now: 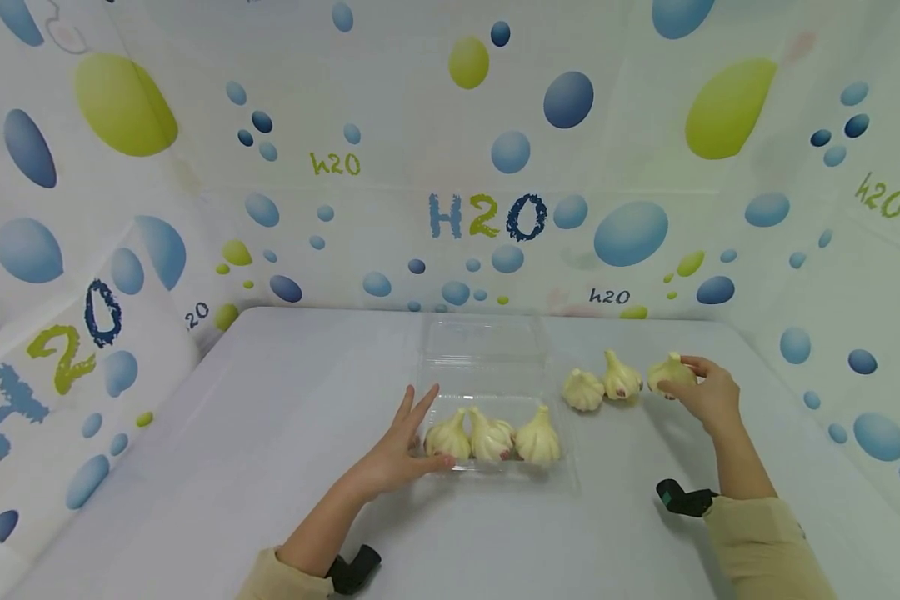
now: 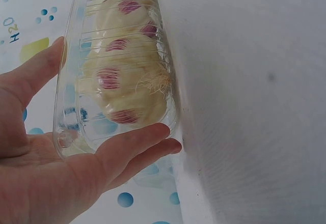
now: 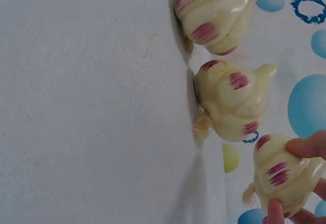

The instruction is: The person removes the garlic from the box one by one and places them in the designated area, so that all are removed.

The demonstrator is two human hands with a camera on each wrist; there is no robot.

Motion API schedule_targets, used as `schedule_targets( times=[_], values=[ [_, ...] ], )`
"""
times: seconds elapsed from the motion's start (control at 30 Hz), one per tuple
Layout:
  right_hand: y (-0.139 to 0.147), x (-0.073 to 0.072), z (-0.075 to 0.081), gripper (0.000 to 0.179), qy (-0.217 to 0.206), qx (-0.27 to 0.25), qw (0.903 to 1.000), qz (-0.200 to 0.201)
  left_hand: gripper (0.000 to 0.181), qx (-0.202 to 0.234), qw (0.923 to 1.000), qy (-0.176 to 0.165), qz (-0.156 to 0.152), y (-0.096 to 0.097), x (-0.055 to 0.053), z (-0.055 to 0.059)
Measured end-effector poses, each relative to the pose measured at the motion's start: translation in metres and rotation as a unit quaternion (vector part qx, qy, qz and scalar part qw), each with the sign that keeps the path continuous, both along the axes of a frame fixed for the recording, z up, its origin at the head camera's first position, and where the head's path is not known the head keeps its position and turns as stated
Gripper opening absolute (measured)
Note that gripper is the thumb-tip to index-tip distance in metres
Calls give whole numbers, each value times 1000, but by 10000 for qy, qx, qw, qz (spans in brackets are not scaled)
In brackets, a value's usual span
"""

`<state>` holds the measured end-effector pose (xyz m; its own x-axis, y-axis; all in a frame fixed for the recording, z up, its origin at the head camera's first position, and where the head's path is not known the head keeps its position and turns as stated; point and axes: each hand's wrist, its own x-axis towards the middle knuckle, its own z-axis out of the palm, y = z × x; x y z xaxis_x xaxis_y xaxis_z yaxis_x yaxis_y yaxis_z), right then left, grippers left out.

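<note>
My right hand (image 1: 712, 393) pinches a garlic bulb (image 3: 281, 175), thumb on one side and fingers on the other, and holds it just above the table. It is pale cream with purple streaks and a tuft of roots. My left hand (image 1: 392, 458) rests at the left end of a clear plastic clamshell box (image 2: 69, 76), fingers spread and fairly straight against its wall and front corner. Inside the box stand three garlic bulbs in a row: a left bulb (image 1: 447, 437), a middle bulb (image 1: 491, 437) and a right bulb (image 1: 537, 439), necks up.
Two more garlic bulbs stand right of the box, one nearer it (image 1: 583, 390) and one beside the held bulb (image 1: 622, 379). The box's clear lid (image 1: 483, 337) lies folded back toward the wall. A white cloth (image 1: 255, 467) covers the table; a printed curtain (image 1: 390, 100) surrounds it.
</note>
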<state>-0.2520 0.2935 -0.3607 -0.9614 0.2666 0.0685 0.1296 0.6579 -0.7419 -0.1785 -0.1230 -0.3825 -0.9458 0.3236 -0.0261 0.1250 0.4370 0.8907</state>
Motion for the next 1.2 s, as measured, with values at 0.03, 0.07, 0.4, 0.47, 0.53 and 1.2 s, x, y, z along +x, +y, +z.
schedule_targets(
  times=[0.03, 0.07, 0.4, 0.47, 0.53, 1.2],
  values=[
    [1, -1, -1, 63, -79, 2, 10000, -1, 93, 14, 10000, -9, -6, 0, 0, 0],
    [1, -1, -1, 63, -149, 21, 9999, 18, 92, 27, 10000, -8, -10, 0, 0, 0],
    [8, -7, -4, 58, -520, 334, 9971, 455, 92, -3, 10000, 47, -3, 0, 1, -1],
    [8, -8, -6, 56, -572, 313, 9968, 470, 92, -12, 10000, 56, 10, 0, 1, 0],
    [9, -9, -7, 55, -637, 244, 9965, 474, 93, -41, 10000, 39, 29, 0, 0, -1],
    [17, -5, -5, 63, -739, 45, 9970, 208, 93, -37, 10000, 23, 35, 0, 0, -2]
  ],
)
